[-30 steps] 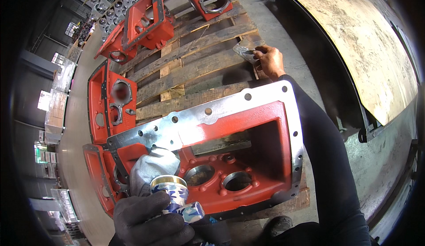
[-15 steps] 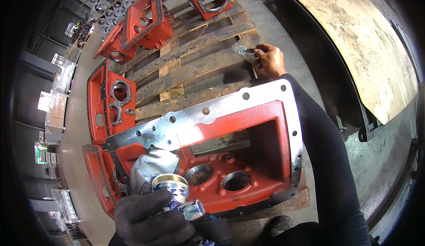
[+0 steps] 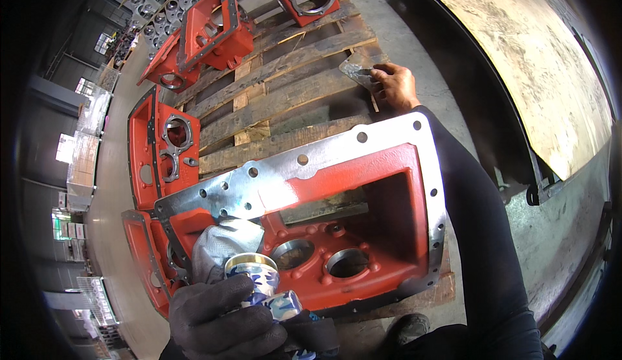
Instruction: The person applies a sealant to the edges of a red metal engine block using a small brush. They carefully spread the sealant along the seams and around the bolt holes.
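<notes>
My left hand, in a black glove, closes around a camouflage-patterned cylinder with a gold-coloured open rim. A second piece with the same pattern shows beside it. Just beyond the fingers is a crumpled grey cloth; whether the hand grips it too, I cannot tell. At the far right, my bare right hand pinches a thin, shiny flat plate over the pallet. Between the hands stands a large red casting with a bare metal flange full of bolt holes.
Several other red castings stand on the wooden pallet to the left and far side. Many grey metal parts are stacked behind them. A board-topped table with a dark edge is at the right.
The plate in my right hand has tilted slightly. Otherwise the hands and castings look nearly the same, with a small shift of the whole view.
</notes>
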A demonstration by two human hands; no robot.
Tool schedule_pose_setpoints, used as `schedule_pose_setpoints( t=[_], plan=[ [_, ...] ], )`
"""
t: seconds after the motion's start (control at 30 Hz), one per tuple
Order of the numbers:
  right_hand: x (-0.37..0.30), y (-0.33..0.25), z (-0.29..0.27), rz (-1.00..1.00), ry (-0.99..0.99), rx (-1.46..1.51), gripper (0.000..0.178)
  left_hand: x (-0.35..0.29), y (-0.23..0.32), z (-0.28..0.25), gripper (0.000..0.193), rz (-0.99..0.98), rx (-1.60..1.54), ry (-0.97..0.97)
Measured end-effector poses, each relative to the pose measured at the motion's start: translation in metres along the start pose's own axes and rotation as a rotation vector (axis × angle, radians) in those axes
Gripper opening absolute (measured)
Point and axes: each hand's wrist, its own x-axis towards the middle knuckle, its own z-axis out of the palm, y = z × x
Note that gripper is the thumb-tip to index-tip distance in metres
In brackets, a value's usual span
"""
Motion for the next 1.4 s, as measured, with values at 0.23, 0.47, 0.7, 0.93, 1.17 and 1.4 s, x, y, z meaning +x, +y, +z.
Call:
schedule_pose_setpoints(
  t=[0.23, 0.47, 0.7, 0.93, 1.17, 1.4],
  plan=[
    [-0.017, -0.009, -0.031, -0.054, -0.02, 0.185, 0.03, -0.017, -0.001, -0.005, 0.033, -0.032, -0.051, -0.004],
    [-0.059, -0.05, -0.066, -0.07, -0.093, 0.428, 0.036, -0.009, 0.021, 0.012, 0.052, 0.084, 0.209, 0.274],
    [-0.165, -0.133, -0.089, -0.166, -0.105, 0.482, 0.039, -0.027, 0.028, 0.001, 0.034, 0.058, 0.09, 0.264],
    [-0.28, -0.169, -0.06, -0.292, -0.278, 0.48, 0.029, -0.033, 0.034, 0.004, 0.037, 0.135, 0.146, 0.252],
    [-0.32, -0.165, -0.015, -0.413, -0.367, 0.257, 0.027, -0.038, 0.034, 0.028, 0.042, 0.126, 0.151, 0.38],
    [-0.306, -0.162, 0.007, -0.975, -0.214, -0.131, 0.021, -0.025, 0.032, 0.027, 0.042, 0.202, 0.148, 0.338]
  ],
)
